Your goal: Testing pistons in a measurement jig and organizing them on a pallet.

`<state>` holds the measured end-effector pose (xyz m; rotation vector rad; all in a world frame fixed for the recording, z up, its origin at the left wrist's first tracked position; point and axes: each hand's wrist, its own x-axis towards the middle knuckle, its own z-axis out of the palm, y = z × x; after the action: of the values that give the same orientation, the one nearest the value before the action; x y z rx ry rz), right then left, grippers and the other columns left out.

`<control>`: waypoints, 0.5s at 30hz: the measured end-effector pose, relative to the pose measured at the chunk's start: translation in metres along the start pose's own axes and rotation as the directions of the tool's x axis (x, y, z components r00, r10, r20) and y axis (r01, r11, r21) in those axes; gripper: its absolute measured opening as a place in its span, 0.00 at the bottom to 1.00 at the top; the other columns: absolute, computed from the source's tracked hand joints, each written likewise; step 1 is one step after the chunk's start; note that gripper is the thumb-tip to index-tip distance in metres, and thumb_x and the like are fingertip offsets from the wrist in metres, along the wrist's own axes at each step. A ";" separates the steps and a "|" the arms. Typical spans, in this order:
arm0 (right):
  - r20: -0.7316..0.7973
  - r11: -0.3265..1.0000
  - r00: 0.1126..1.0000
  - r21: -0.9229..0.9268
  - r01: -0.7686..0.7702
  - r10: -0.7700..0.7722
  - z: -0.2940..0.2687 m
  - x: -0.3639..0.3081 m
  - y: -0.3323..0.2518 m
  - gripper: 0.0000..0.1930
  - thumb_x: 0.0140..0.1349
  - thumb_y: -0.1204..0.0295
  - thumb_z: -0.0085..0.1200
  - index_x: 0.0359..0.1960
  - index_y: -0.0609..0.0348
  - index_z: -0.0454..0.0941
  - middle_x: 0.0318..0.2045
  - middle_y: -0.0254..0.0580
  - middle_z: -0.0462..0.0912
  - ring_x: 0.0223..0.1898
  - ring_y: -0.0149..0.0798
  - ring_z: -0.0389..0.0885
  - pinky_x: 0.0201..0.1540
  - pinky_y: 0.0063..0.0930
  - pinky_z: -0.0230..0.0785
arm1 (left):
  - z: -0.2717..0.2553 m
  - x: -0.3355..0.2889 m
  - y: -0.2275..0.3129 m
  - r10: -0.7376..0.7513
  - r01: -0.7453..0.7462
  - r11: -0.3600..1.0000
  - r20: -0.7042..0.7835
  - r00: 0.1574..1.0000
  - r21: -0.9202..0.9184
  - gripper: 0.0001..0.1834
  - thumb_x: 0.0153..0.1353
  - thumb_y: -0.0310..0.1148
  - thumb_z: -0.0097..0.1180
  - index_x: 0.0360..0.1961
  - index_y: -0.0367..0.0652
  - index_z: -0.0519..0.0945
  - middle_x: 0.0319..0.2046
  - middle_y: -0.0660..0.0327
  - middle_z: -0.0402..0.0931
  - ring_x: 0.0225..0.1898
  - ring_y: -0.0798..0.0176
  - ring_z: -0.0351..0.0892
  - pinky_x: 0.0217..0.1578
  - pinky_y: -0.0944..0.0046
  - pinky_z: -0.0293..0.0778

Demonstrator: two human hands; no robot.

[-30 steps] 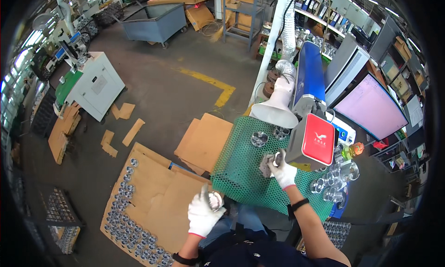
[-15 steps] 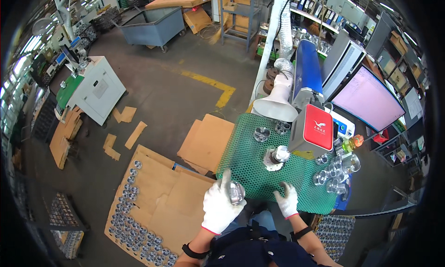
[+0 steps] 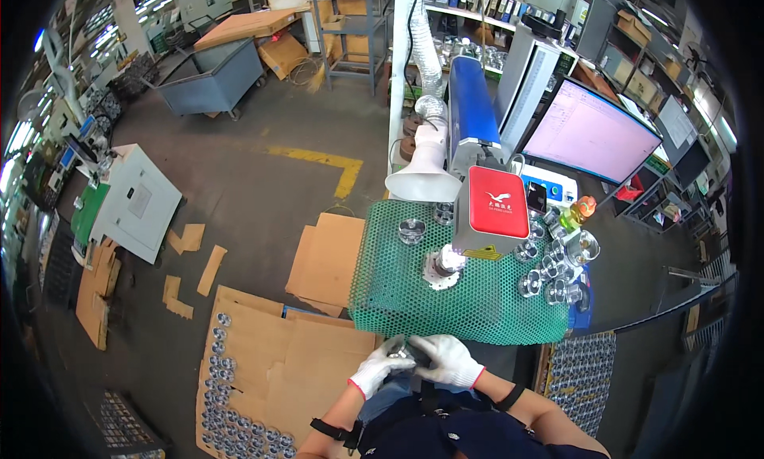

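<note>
In white gloves, my hands meet in front of my body, below the near edge of the green mesh mat (image 3: 374,300). My left hand (image 3: 380,369) is closed round a shiny round metal part (image 3: 400,352). My right hand (image 3: 450,361) has its fingers curled on the part's other side, so much of it is covered. Beyond the hands, another shiny metal part (image 3: 451,260) sits on a small white-and-brown base (image 3: 434,279), just left of and below the red-topped machine head (image 3: 498,200).
Metal cups (image 3: 411,231) and a clustered group (image 3: 551,269) stand on the mat. A white suction hood (image 3: 422,180) and a monitor (image 3: 593,132) are behind. Many parts (image 3: 239,427) lie on a cardboard sheet (image 3: 274,371) at left; more fill a tray (image 3: 579,379) at right.
My left hand has brought the metal part down toward my body, and my right hand has come across from the mat to meet it. The view has shifted to the right.
</note>
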<state>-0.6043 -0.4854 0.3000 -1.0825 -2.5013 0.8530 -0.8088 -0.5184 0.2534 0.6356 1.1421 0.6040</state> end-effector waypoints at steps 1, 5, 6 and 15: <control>0.014 0.998 0.998 -0.022 0.058 -0.058 0.001 0.005 -0.003 0.28 0.52 0.64 0.61 0.56 0.57 0.72 0.32 0.49 0.82 0.35 0.54 0.82 0.39 0.45 0.76 | -0.001 -0.002 -0.002 -0.066 0.067 0.998 0.058 0.996 -0.014 0.43 0.52 0.34 0.72 0.69 0.43 0.66 0.53 0.60 0.76 0.51 0.65 0.77 0.53 0.67 0.72; -0.014 0.996 0.996 0.009 -0.087 0.087 0.041 0.012 0.029 0.25 0.55 0.70 0.55 0.58 0.51 0.74 0.31 0.51 0.83 0.36 0.53 0.83 0.41 0.45 0.77 | -0.016 0.009 -0.022 -0.216 0.263 0.937 0.210 0.953 -0.228 0.35 0.66 0.55 0.55 0.69 0.49 0.67 0.46 0.66 0.78 0.44 0.71 0.76 0.45 0.66 0.71; -0.055 0.965 0.978 0.179 -0.189 0.202 0.042 0.018 0.030 0.24 0.58 0.70 0.52 0.60 0.50 0.74 0.37 0.53 0.85 0.40 0.54 0.84 0.45 0.44 0.77 | -0.012 0.004 -0.019 -0.087 0.145 0.921 0.170 0.982 -0.362 0.35 0.69 0.60 0.46 0.67 0.47 0.68 0.48 0.61 0.79 0.44 0.66 0.78 0.47 0.61 0.72; -0.286 0.673 0.613 0.405 -0.619 0.737 0.080 0.149 0.193 0.23 0.61 0.60 0.50 0.57 0.52 0.78 0.44 0.56 0.85 0.46 0.54 0.84 0.51 0.42 0.74 | -0.024 -0.002 -0.016 0.075 -0.224 0.887 -0.351 0.933 -0.405 0.26 0.69 0.41 0.54 0.61 0.34 0.70 0.47 0.52 0.80 0.38 0.62 0.81 0.40 0.64 0.77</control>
<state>-0.6339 -0.3031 0.1211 -1.9288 -1.5105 0.9536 -0.8301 -0.5267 0.2366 0.2355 1.2127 1.0992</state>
